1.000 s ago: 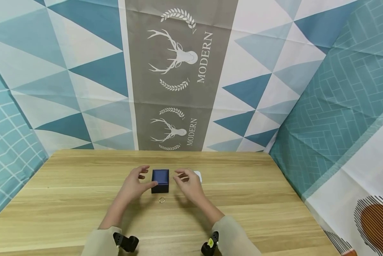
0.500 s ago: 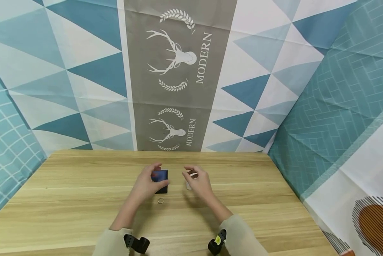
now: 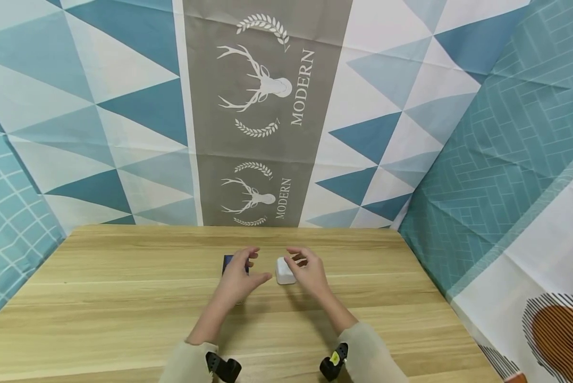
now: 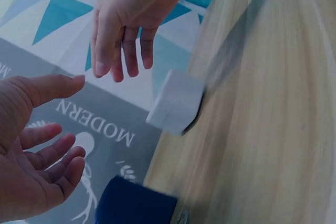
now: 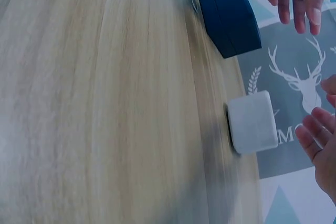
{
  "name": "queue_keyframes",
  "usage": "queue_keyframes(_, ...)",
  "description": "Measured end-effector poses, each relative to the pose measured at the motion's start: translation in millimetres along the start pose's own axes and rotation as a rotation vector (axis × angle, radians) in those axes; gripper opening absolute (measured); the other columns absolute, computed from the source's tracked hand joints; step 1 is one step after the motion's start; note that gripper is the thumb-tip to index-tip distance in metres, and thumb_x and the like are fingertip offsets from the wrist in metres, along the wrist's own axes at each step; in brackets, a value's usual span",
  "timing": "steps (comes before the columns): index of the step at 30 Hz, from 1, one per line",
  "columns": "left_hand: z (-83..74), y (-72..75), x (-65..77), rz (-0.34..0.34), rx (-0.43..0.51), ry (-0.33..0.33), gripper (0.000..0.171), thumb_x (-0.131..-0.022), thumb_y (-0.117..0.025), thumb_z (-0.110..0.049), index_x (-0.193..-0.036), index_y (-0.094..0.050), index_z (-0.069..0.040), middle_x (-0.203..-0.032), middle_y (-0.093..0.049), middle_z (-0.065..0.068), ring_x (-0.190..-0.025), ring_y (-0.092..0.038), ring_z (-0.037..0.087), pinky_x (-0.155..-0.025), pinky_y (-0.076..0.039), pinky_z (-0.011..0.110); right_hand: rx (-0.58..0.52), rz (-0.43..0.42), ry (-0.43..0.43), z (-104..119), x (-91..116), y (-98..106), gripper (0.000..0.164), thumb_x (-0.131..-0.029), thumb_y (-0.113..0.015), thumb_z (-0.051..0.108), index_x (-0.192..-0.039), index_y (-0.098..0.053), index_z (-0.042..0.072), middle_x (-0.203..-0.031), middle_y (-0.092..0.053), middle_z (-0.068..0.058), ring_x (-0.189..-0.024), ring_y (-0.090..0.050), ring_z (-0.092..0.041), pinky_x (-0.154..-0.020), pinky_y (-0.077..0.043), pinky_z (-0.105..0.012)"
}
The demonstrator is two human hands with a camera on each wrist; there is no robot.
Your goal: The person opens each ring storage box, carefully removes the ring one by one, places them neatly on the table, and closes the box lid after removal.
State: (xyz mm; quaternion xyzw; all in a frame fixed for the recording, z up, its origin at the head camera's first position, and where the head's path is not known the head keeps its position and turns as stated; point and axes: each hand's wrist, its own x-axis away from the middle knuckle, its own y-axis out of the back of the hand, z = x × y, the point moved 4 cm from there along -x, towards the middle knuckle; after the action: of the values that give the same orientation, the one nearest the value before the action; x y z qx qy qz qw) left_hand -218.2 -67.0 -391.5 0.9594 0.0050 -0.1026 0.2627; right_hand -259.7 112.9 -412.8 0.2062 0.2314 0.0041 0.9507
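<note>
A small white box with rounded corners (image 3: 285,272) stands on the table between my two hands. My right hand (image 3: 311,272) hovers just right of it, fingers loosely bent and holding nothing. My left hand (image 3: 238,280) is on the box's left side, thumb and fingers spread apart, also holding nothing. Behind the left hand, a dark blue ring box (image 5: 229,20) is mostly covered in the head view but shows closed in the right wrist view. A ring (image 5: 194,2) lies in front of it, nearly hidden by the left wrist in the head view.
The wooden table (image 3: 124,298) reaches back to a wall hanging with triangles and deer heads (image 3: 258,133). Teal and white cloth (image 3: 478,159) hangs along the right edge. Each sleeve carries a black wrist device (image 3: 224,367).
My left hand has moved right from the blue ring box, passing in front of it. My right hand has also shifted right, leaving more of the white box visible.
</note>
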Motion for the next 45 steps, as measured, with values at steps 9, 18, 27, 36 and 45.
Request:
queue_keyframes(9,-1.2,-27.4,-2.7,0.000,0.056,0.002,0.066,-0.074,-0.079,-0.017,-0.131,-0.049,-0.003,-0.120,-0.055,0.017,-0.105,-0.055,0.033,-0.080,-0.052,0.041,0.022,0.003,-0.042,-9.9,0.6,10.7,0.028,-0.085,-0.068,0.014,-0.109,-0.065,-0.001,-0.109,-0.065,-0.018,-0.091,-0.063,-0.026,-0.076,-0.053,-0.030)
queue_keyframes(18,0.6,-53.6,-5.3,-0.026,0.096,-0.006,0.067,-0.073,-0.079,-0.019,-0.130,-0.050,-0.003,-0.118,-0.054,0.017,-0.104,-0.055,0.032,-0.083,-0.051,0.042,0.031,0.017,-0.046,11.1,5.9,21.8,0.025,-0.084,-0.066,0.002,-0.107,-0.064,-0.007,-0.109,-0.063,-0.023,-0.091,-0.061,-0.036,-0.075,-0.054,-0.035)
queue_keyframes(27,7.8,-63.7,-7.1,-0.083,0.100,-0.029,0.069,-0.071,-0.080,-0.019,-0.130,-0.049,0.000,-0.119,-0.055,0.018,-0.103,-0.055,0.034,-0.086,-0.050,0.044,0.043,0.046,-0.064,14.7,10.1,25.9,0.026,-0.085,-0.065,0.003,-0.110,-0.063,-0.004,-0.112,-0.061,-0.024,-0.094,-0.060,-0.035,-0.080,-0.053,-0.044)
queue_keyframes(36,17.7,-69.6,-8.5,-0.069,0.117,0.000,0.068,-0.073,-0.079,-0.015,-0.131,-0.048,0.001,-0.120,-0.053,0.020,-0.104,-0.055,0.034,-0.089,-0.050,0.045,0.020,0.106,-0.101,10.2,13.5,26.1,0.030,-0.086,-0.063,0.003,-0.114,-0.059,-0.006,-0.117,-0.057,-0.028,-0.099,-0.057,-0.039,-0.085,-0.050,-0.050)
queue_keyframes(45,25.5,-74.1,-10.6,-0.062,0.111,0.038,0.068,-0.072,-0.078,-0.011,-0.131,-0.047,0.000,-0.122,-0.051,0.022,-0.107,-0.055,0.037,-0.092,-0.050,0.046,-0.011,0.188,-0.151,-2.0,13.9,23.2,0.042,-0.086,-0.064,0.005,-0.123,-0.052,-0.010,-0.124,-0.054,-0.028,-0.106,-0.055,-0.040,-0.092,-0.048,-0.052)
